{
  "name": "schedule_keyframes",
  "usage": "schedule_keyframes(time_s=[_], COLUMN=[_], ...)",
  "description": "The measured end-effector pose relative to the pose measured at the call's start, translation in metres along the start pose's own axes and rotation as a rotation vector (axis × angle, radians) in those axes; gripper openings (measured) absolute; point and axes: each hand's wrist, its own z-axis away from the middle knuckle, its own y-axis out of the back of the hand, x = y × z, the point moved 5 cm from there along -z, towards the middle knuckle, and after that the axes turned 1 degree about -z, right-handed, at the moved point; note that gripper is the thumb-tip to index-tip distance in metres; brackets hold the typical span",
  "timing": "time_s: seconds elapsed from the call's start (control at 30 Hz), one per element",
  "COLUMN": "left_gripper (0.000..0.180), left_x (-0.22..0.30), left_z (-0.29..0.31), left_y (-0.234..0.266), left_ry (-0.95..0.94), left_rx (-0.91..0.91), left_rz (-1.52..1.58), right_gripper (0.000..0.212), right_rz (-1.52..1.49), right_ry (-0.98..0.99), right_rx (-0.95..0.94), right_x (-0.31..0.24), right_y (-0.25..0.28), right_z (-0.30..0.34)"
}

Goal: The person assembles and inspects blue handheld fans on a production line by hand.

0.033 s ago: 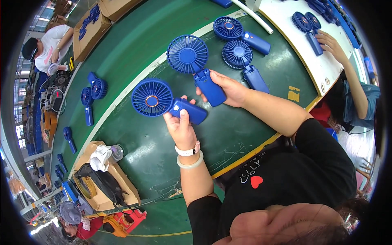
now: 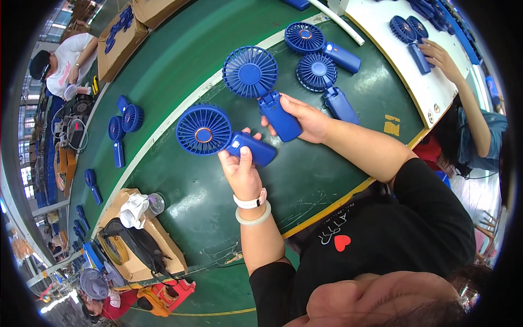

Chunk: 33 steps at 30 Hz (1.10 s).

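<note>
My left hand is wrapped round the handle of a blue handheld fan; its round grille, with a copper-coloured ring at the hub, points left. A second blue handheld fan is gripped by its handle in my right hand, grille toward the far side and hub plain. The two held fans are close together above the green table. Just beyond my right hand lie two more blue fans on the table, one with a ringed hub and one with a plain hub.
A green belt with more fans runs along the far side. At the left, a cardboard tray holds a black bag. A co-worker's hand touches a fan on a white board at right. A white tube lies at the back.
</note>
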Motion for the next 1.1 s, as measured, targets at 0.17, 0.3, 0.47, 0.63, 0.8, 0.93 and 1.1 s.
schedule_keyframes(time_s=[0.17, 0.3, 0.47, 0.63, 0.8, 0.93, 1.1], left_gripper=[0.043, 0.043, 0.043, 0.045, 0.046, 0.045, 0.042], left_x=[0.000, 0.000, 0.002, 0.000, -0.002, -0.003, -0.002], left_z=[0.000, 0.000, 0.001, -0.001, -0.002, -0.003, -0.003], left_y=[0.001, 0.000, -0.003, 0.000, 0.002, 0.002, 0.005], left_ry=[0.040, 0.038, 0.060, 0.059, 0.067, 0.049, 0.055], left_rx=[-0.010, -0.017, -0.046, -0.043, -0.074, -0.046, -0.042], left_rz=[0.002, 0.022, 0.067, 0.093, 0.094, 0.095, 0.061], right_gripper=[0.052, 0.051, 0.052, 0.044, 0.045, 0.048, 0.051], right_rz=[0.065, 0.066, 0.067, 0.062, 0.056, 0.005, -0.042], right_ry=[0.041, 0.034, 0.010, 0.043, 0.041, -0.003, -0.016], right_rx=[0.015, -0.003, -0.004, -0.022, -0.034, -0.038, -0.080], right_x=[-0.003, -0.001, 0.000, 0.000, -0.001, 0.001, -0.001], right_y=[-0.001, 0.000, 0.000, -0.003, -0.004, 0.000, -0.002], right_z=[0.001, 0.001, 0.001, 0.001, 0.001, 0.000, -0.001])
